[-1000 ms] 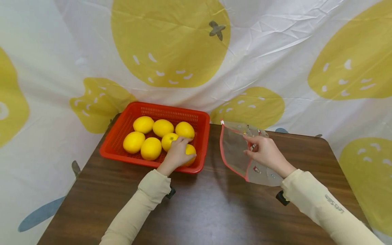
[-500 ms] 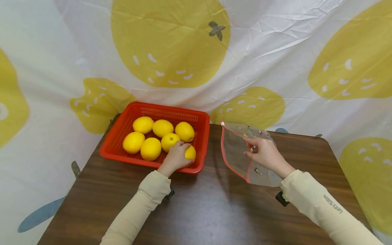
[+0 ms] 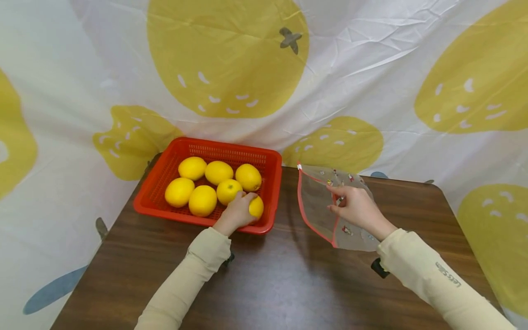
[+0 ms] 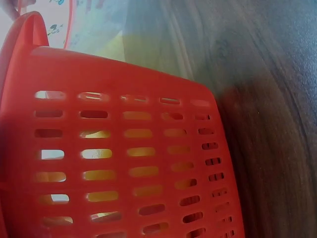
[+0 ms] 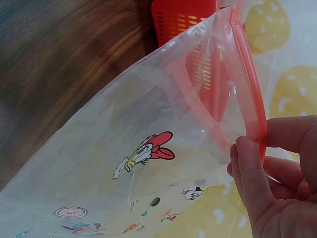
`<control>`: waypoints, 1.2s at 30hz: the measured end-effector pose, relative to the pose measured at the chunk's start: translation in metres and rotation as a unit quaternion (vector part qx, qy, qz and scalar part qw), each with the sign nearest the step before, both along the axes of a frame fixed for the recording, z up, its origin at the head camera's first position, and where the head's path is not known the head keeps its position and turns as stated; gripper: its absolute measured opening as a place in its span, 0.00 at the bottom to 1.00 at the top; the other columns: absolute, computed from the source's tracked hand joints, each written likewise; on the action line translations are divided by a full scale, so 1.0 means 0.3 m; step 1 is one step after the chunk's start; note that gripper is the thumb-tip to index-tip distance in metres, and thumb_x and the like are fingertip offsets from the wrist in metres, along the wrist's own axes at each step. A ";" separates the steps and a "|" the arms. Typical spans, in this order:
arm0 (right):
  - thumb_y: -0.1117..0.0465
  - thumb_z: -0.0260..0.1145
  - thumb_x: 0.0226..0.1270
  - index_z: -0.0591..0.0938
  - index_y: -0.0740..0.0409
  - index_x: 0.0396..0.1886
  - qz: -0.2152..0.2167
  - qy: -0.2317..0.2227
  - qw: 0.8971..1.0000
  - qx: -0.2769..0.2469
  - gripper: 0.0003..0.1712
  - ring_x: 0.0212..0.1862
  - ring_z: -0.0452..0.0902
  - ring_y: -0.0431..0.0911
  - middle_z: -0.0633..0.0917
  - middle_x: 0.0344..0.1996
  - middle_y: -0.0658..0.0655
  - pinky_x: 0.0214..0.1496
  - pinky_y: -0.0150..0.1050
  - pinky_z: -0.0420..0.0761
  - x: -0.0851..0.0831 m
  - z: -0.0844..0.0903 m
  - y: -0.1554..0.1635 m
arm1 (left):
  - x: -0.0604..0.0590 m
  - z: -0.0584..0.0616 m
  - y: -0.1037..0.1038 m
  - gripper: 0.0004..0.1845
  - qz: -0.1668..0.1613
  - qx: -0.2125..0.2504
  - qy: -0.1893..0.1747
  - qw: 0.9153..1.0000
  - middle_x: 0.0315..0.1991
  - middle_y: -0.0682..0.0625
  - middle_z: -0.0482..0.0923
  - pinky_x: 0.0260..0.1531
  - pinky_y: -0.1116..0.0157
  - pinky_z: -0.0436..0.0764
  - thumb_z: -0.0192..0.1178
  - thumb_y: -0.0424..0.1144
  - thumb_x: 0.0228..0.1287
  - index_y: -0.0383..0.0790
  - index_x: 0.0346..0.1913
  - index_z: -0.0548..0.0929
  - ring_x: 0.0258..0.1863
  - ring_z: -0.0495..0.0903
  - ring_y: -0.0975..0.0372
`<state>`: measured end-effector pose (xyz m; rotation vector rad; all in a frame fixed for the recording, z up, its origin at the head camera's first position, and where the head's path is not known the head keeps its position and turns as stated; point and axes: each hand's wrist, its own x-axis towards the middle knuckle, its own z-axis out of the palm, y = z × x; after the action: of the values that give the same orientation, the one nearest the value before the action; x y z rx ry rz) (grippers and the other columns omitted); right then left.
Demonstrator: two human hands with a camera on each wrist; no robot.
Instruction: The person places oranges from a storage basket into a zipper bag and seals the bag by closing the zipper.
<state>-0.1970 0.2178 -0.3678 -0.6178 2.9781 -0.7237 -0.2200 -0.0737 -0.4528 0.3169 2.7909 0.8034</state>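
Observation:
In the head view, my left hand (image 3: pixel 236 213) reaches into the red basket (image 3: pixel 161 212) at its front right corner. Its fingers curl over a yellow citrus fruit (image 3: pixel 256 207), partly covering it. Several more round yellow citrus fruits (image 3: pixel 203 200) lie around it in two rough rows. The left wrist view shows only the basket's slotted wall (image 4: pixel 119 74); the hand is hidden there. To the right, my right hand (image 3: pixel 360 207) pinches the red-edged mouth of a clear zip bag (image 3: pixel 317 197) printed with cartoon figures. In the right wrist view, thumb and fingers (image 5: pixel 255 173) hold that red rim, and the mouth gapes.
Both things are on or above a dark brown wooden table (image 3: pixel 288 284). Behind it hangs a white cloth (image 3: pixel 354 55) with large yellow fruit prints, close to the basket's back edge. A dark wrist strap (image 3: pixel 380 268) shows at the right cuff.
The left hand has settled lower and closer around the front right citrus fruit, its fingers drawing in. The right hand and the bag have barely moved.

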 end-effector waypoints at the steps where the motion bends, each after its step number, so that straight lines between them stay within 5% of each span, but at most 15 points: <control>1: 0.64 0.67 0.52 0.74 0.66 0.56 0.000 0.000 1.000 0.001 0.29 0.23 0.76 0.38 0.80 0.26 0.51 0.22 0.32 0.72 0.000 0.000 0.000 | 0.000 0.001 0.001 0.33 0.001 0.000 -0.001 1.000 0.56 0.37 0.62 0.51 0.54 0.71 0.66 0.36 0.47 0.40 0.60 0.69 0.50 0.68 0.49; 25: 0.65 0.68 0.52 0.74 0.67 0.56 -0.003 -0.007 1.000 -0.018 0.30 0.20 0.74 0.37 0.80 0.25 0.51 0.20 0.33 0.72 0.011 0.005 0.005 | 0.024 -0.004 0.004 0.31 0.019 -0.009 0.067 0.998 0.51 0.38 0.68 0.46 0.54 0.74 0.68 0.41 0.43 0.41 0.56 0.75 0.44 0.73 0.48; 36: 0.65 0.67 0.52 0.73 0.68 0.56 -0.003 -0.009 1.000 -0.020 0.30 0.19 0.74 0.37 0.80 0.25 0.51 0.20 0.33 0.71 0.013 0.008 0.007 | 0.028 -0.015 0.002 0.34 0.056 0.047 0.096 0.993 0.51 0.40 0.68 0.46 0.55 0.73 0.67 0.45 0.42 0.41 0.57 0.73 0.43 0.72 0.50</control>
<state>-0.1930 0.2199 -0.3656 -0.5998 2.9568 -0.7881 -0.2115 -0.0731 -0.4571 0.2687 2.9773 0.9820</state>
